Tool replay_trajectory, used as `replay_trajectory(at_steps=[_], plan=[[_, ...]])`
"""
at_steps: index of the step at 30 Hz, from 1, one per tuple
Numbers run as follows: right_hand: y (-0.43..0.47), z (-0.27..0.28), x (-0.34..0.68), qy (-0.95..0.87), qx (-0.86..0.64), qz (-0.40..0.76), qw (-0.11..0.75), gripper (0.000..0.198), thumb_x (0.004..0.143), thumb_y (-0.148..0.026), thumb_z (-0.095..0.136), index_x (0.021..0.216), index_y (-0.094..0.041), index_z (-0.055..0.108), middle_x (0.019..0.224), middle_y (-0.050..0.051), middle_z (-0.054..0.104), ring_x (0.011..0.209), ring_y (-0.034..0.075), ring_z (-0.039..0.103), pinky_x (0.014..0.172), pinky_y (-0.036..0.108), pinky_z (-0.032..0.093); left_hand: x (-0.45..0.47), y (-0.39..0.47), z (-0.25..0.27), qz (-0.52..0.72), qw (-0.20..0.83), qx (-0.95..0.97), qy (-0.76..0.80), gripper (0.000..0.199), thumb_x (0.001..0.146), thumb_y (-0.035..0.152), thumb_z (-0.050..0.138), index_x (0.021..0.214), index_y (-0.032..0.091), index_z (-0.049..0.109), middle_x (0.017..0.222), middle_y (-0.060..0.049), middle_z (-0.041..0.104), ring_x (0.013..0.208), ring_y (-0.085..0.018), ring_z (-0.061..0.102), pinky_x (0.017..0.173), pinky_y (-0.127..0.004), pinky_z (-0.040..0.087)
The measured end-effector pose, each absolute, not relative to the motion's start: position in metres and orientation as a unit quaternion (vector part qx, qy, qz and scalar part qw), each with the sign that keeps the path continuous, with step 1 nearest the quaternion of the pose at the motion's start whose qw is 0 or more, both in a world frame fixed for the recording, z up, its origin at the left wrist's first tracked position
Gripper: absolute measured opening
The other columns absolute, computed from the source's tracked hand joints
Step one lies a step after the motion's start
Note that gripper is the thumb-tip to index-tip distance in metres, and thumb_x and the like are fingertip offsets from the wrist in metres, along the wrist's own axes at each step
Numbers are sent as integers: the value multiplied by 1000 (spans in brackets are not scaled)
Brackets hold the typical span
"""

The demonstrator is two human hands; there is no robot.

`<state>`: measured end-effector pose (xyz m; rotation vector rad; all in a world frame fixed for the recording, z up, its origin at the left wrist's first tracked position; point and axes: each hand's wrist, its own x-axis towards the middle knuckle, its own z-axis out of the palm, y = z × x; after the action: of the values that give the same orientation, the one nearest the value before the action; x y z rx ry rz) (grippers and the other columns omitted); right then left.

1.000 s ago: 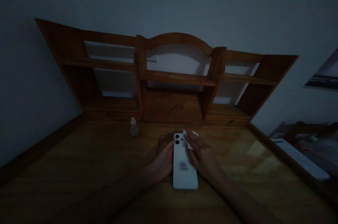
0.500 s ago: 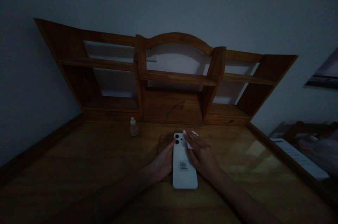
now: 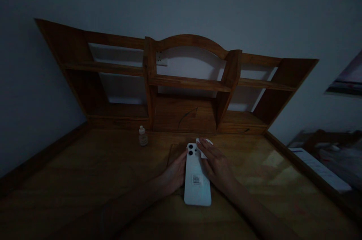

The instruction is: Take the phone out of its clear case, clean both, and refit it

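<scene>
A white smartphone, back side up with its camera lenses at the far end and a printed label lower down, is held over the desk. My left hand grips its left edge, the thumb near the lenses. With my right hand I press a white wipe against the phone's upper right corner, fingers closed over it. Part of the wipe is hidden under those fingers. Beneath the phone, a flat thin brown-edged thing lies on the wood, mostly covered.
A small bottle with a pale cap stands on the wooden desk, left of the phone. Behind rises a wooden shelf unit against the wall. Papers lie beyond the desk's right edge. The room is dim.
The phone's near end has shifted slightly toward me and tilts a little differently. Both hands keep their hold, and the wipe stays near the same corner.
</scene>
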<state>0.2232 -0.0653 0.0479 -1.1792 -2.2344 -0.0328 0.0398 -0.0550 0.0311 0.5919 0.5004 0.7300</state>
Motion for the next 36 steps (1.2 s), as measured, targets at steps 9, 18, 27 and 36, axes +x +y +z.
replay_trajectory(at_steps=[9,18,27,36], plan=[[-67,52,220,-849,-433,11,304,58,94,-12,39,149,-24,28,154,6,32,144,23,26,116,51,31,39,-54,32,341,865,273,248,50,98,49,41,125,9,55,119,-15,59,115,-28,51,99,-36,38],[-67,50,218,-843,-427,49,323,56,97,-15,36,151,-24,24,158,5,23,146,22,18,117,50,27,41,-57,35,346,853,297,254,49,96,47,48,129,11,52,121,-13,58,118,-28,49,101,-36,37],[-64,50,213,-850,-429,23,304,58,95,-13,38,150,-24,25,159,5,21,147,22,14,118,51,23,42,-59,31,363,838,325,247,45,97,45,45,127,13,54,124,-12,57,119,-26,48,100,-35,36],[-66,46,208,-852,-435,9,291,58,93,-13,40,149,-26,29,160,4,17,147,24,11,118,53,22,43,-57,26,378,840,283,266,40,98,37,42,123,10,56,116,-12,61,114,-26,52,97,-34,38]])
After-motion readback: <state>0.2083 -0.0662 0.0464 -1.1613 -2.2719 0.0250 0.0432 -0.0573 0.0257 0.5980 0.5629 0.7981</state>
